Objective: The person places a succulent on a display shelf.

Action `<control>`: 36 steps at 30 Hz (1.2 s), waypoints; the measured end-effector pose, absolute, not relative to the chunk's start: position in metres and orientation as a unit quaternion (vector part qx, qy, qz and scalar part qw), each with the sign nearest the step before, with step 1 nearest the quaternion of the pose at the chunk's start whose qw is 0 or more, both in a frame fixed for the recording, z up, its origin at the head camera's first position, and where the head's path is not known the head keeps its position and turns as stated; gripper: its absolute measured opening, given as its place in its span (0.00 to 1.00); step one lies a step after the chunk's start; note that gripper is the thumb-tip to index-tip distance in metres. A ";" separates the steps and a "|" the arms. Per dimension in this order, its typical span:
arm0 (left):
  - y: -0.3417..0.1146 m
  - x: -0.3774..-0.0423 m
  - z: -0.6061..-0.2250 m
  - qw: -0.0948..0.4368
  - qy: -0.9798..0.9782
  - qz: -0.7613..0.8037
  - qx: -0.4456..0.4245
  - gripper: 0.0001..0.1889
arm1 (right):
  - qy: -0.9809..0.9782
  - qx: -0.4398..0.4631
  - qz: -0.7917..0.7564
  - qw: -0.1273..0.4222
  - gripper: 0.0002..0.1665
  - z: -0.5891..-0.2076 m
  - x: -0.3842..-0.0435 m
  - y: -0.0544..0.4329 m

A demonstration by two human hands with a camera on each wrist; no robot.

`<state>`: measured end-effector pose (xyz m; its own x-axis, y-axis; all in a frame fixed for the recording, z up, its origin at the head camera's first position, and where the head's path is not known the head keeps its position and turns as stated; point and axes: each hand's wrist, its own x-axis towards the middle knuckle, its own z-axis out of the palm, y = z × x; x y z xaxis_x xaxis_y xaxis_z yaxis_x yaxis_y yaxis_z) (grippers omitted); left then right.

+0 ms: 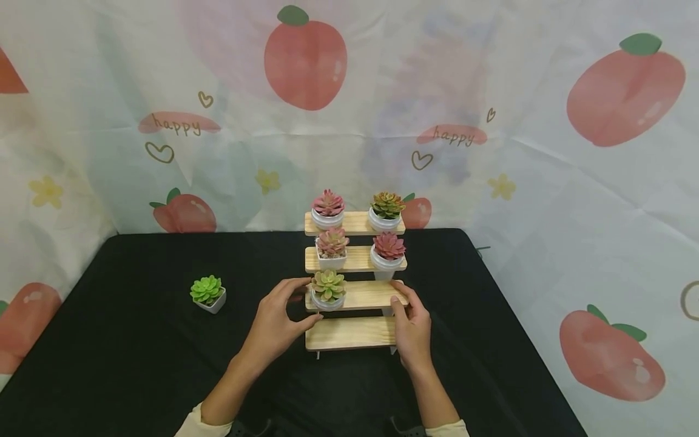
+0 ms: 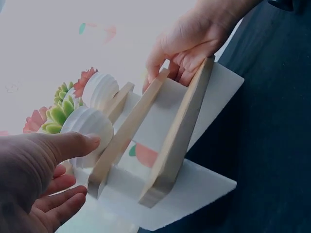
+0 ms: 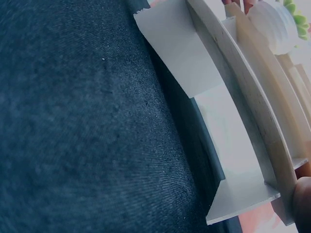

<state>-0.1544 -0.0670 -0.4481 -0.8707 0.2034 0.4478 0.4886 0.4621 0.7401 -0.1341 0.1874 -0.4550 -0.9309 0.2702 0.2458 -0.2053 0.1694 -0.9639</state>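
Note:
A tiered plant stand (image 1: 355,331) with light wooden shelves and white supports stands on the black table. My left hand (image 1: 275,321) is at a white round pot with a yellow-green succulent (image 1: 329,288), on the left end of the second shelf from the bottom. Its thumb lies across the pot (image 2: 87,124) in the left wrist view, with the index finger round the far side. At that shelf's right end, my right hand (image 1: 413,328) grips the board between thumb and fingers. Only a bit of the right hand (image 3: 302,204) shows in the right wrist view.
On the upper shelves stand a pink succulent (image 1: 329,206), a green-brown one (image 1: 386,209), a pale pink one in a square pot (image 1: 332,246) and a red one (image 1: 389,249). A bright green succulent (image 1: 208,292) sits on the black tablecloth (image 1: 136,340) at left. Behind hangs a fruit-printed curtain (image 1: 355,139).

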 end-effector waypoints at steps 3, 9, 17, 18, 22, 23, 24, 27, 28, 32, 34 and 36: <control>-0.072 -0.154 -0.449 0.155 -0.848 -0.465 -0.203 0.37 | -0.744 -0.025 0.642 0.183 0.20 -0.454 -0.134 0.188; -0.094 -0.153 -0.454 0.157 -0.863 -0.442 -0.185 0.35 | -0.744 -0.026 0.643 0.180 0.20 -0.454 -0.134 0.186; -0.137 -0.149 -0.467 0.159 -0.898 -0.390 -0.125 0.31 | -0.743 -0.023 0.642 0.187 0.20 -0.453 -0.133 0.184; -0.142 -0.148 -0.469 0.157 -0.901 -0.385 -0.119 0.31 | -0.743 -0.024 0.642 0.187 0.19 -0.452 -0.133 0.184; -0.156 -0.145 -0.471 0.157 -0.911 -0.370 -0.097 0.29 | -0.743 -0.025 0.644 0.182 0.20 -0.451 -0.133 0.184; -0.159 -0.144 -0.472 0.160 -0.912 -0.366 -0.091 0.28 | -0.742 -0.024 0.645 0.180 0.20 -0.451 -0.133 0.184; -0.163 -0.143 -0.472 0.163 -0.914 -0.363 -0.084 0.28 | -0.742 -0.024 0.646 0.180 0.20 -0.451 -0.133 0.185; -0.172 -0.142 -0.471 0.176 -0.919 -0.348 -0.057 0.26 | -0.744 -0.022 0.643 0.180 0.20 -0.452 -0.132 0.185; -0.175 -0.141 -0.471 0.181 -0.920 -0.344 -0.047 0.26 | -0.744 -0.021 0.643 0.181 0.20 -0.452 -0.132 0.186; -0.187 -0.141 -0.468 0.197 -0.921 -0.335 -0.003 0.26 | -0.749 -0.027 0.637 0.180 0.20 -0.455 -0.133 0.188; -0.193 -0.140 -0.467 0.204 -0.920 -0.335 0.012 0.27 | -0.746 -0.028 0.640 0.181 0.20 -0.463 -0.137 0.191; -0.198 -0.140 -0.466 0.209 -0.919 -0.334 0.021 0.27 | -0.742 -0.026 0.644 0.184 0.20 -0.473 -0.141 0.195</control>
